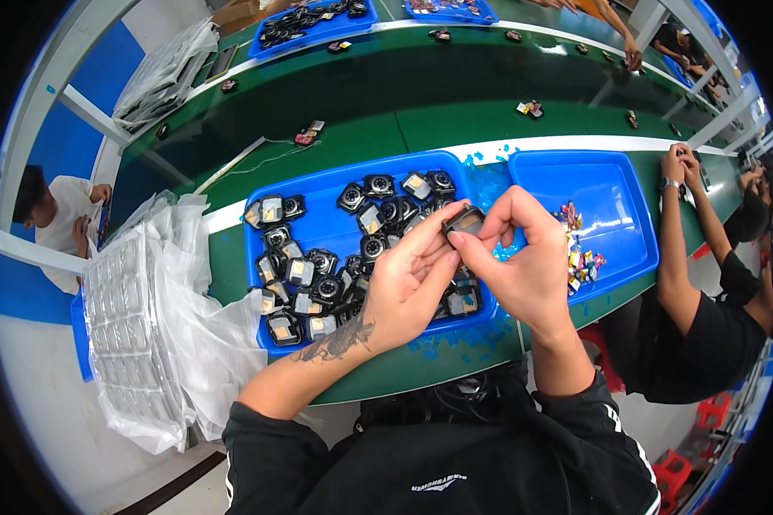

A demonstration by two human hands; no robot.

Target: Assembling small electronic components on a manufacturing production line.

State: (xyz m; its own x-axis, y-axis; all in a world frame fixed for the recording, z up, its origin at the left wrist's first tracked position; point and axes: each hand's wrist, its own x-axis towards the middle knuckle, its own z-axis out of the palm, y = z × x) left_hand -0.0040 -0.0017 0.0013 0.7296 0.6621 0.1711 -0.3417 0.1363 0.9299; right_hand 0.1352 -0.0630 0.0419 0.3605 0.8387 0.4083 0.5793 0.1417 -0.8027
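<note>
My left hand (408, 287) and my right hand (520, 257) meet over a blue tray (318, 184), and both pinch one small dark rectangular part (464, 221) with a pale face. The left thumb and forefinger hold its lower left edge, while the right fingers curl over its top and right side. Below the hands the tray holds several similar small black parts (318, 275), some round, some square with pale faces. My left forearm carries a tattoo near the wrist.
A second blue tray (610, 193) to the right holds a small heap of coloured bits (580, 253). Clear plastic bags over moulded trays (142, 318) lie at the left. A green conveyor belt (421, 94) runs behind. A person in black (704, 318) works at my right.
</note>
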